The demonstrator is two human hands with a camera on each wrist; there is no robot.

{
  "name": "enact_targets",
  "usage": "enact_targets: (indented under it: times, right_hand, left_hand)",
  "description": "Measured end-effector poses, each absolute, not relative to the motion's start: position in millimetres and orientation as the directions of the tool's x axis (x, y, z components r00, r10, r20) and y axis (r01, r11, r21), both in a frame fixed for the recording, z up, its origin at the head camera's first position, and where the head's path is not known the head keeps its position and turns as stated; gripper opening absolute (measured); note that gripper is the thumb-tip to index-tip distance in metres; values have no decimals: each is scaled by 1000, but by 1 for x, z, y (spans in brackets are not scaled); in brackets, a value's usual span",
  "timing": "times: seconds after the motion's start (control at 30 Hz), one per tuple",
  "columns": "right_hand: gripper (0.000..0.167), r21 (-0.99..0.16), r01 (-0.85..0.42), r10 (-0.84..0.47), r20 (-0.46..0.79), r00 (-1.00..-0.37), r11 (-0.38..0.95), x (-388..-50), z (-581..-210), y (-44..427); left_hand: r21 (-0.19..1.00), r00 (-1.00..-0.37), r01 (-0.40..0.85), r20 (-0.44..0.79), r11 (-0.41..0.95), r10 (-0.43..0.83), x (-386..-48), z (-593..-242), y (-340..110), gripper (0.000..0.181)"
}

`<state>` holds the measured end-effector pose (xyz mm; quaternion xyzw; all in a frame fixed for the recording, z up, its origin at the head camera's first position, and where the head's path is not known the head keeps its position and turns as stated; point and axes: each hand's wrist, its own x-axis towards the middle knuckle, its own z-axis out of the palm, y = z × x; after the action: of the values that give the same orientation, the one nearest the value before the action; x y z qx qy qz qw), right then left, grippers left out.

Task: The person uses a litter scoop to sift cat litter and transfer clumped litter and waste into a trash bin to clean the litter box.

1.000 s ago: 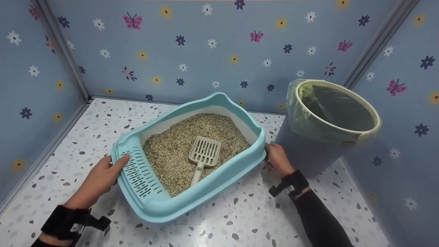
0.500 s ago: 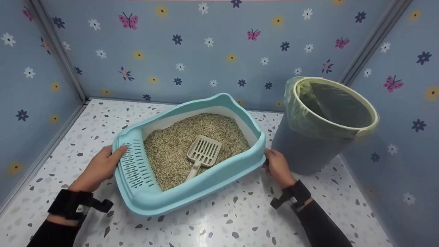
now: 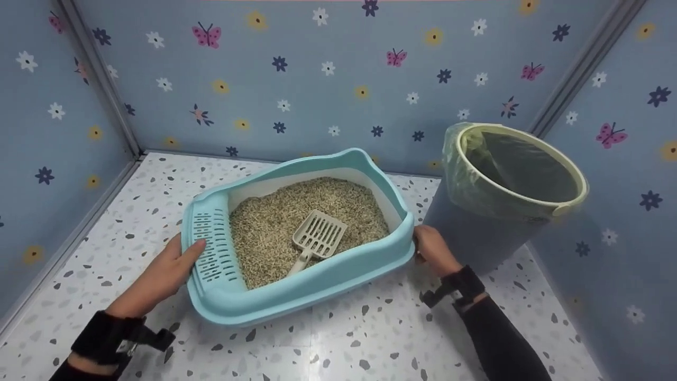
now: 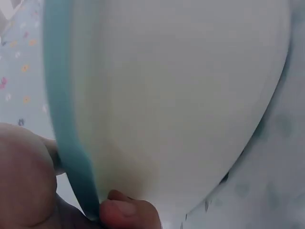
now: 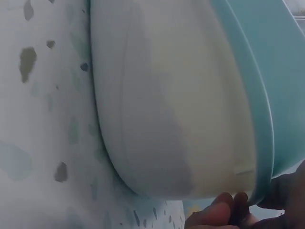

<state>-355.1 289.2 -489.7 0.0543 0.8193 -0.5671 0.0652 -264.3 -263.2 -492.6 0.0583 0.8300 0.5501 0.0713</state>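
Observation:
A light blue litter box with a white lower body sits at an angle, holding grainy litter. On the litter lies a beige slotted scoop, its handle pointing toward the near side. My left hand grips the left rim, thumb on top by the slotted step; in the left wrist view a fingertip curls beneath the rim. At the right end my right hand holds the rim, and the right wrist view shows its fingers curled under the edge.
A blue-grey bin with a yellowish liner and cream rim stands close beyond my right hand. Flower-patterned walls enclose the speckled white surface at the back and both sides.
The box has turned slightly, its left end shifting right and its near-left corner moving away from me. Both hands have stayed on it, and the scoop has moved along inside.

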Motion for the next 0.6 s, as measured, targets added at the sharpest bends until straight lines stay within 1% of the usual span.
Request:
enact_targets:
  times: [0.1,0.23,0.4,0.6]
  right_hand:
    - [33,-920,153,-5,-166,-986,361,-364,-488,293]
    - [35,-919,142,-36,-167,-985,368,-365,-488,297]
    - [34,-932,153,-58,-182,-982,330,-355,-490,297]
    - [34,-935,158,-52,-183,-982,317,-333,-493,292]
  left_hand:
    - [930,-979,-28,-100,365,178,-254,-493,-255,76]
    - [924,-980,-68,-132,376,149,-252,-494,-252,79]
    - [916,-982,-75,-135,394,128,-262,-494,-261,78]
    - [916,-980,-81,-145,392,136,-282,-496,-274,80]
